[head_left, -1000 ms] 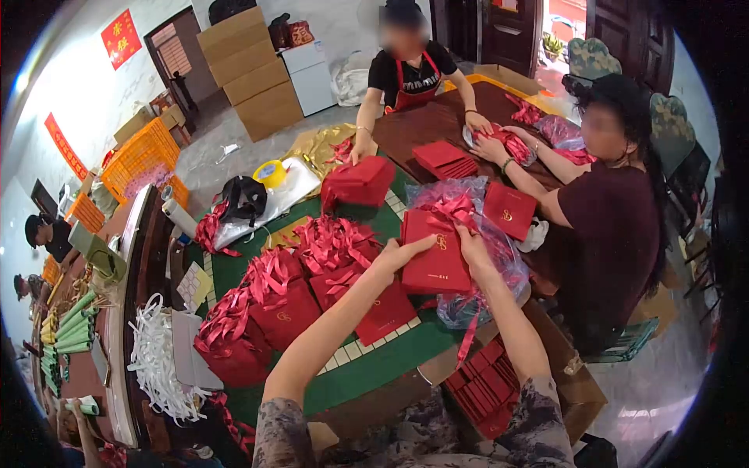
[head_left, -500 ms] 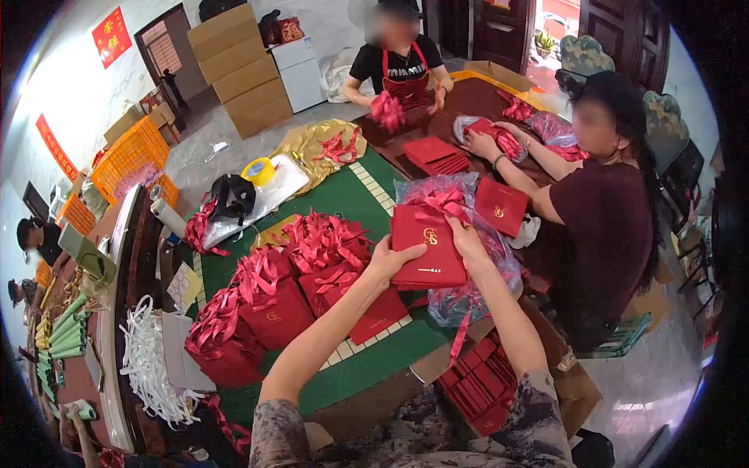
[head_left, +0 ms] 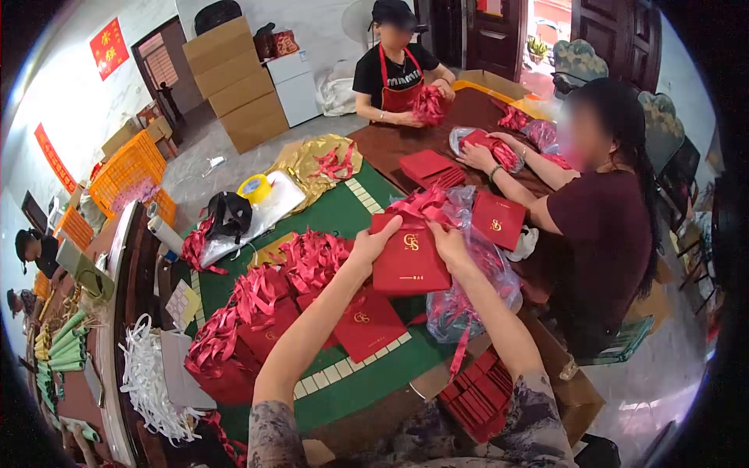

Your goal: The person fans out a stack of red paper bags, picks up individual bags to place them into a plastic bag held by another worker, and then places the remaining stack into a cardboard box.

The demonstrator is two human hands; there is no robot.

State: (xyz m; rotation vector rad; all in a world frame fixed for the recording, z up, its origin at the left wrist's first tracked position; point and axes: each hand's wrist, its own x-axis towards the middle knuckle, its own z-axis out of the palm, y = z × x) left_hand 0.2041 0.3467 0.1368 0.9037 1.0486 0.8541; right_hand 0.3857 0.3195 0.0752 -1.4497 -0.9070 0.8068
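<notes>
A stack of flat red gift bags [head_left: 409, 269] with a gold logo and ribbon handles is held between my two hands above the green mat. My left hand [head_left: 373, 243] grips its upper left edge, and my right hand [head_left: 450, 243] its upper right edge near the ribbons. Fingers behind the stack are hidden. To the left lie bundles of red bags [head_left: 269, 331] topped with loose ribbons. A single flat red bag [head_left: 367, 324] lies just below my left forearm. Clear plastic wrapping [head_left: 476, 300] is beside and partly behind my right hand.
A cardboard box of red bags [head_left: 480, 394] stands low at right. One co-worker [head_left: 406, 78] across the table holds ribboned bags; another [head_left: 601, 210] sits at right with a plastic-wrapped bundle. Yellow tape [head_left: 254, 189] and white strips [head_left: 152, 382] are at left.
The stack has moved left and slightly down in view with my hands. My left hand now grips higher on its edge. The far co-worker's ribboned bundle is now between both of that person's hands.
</notes>
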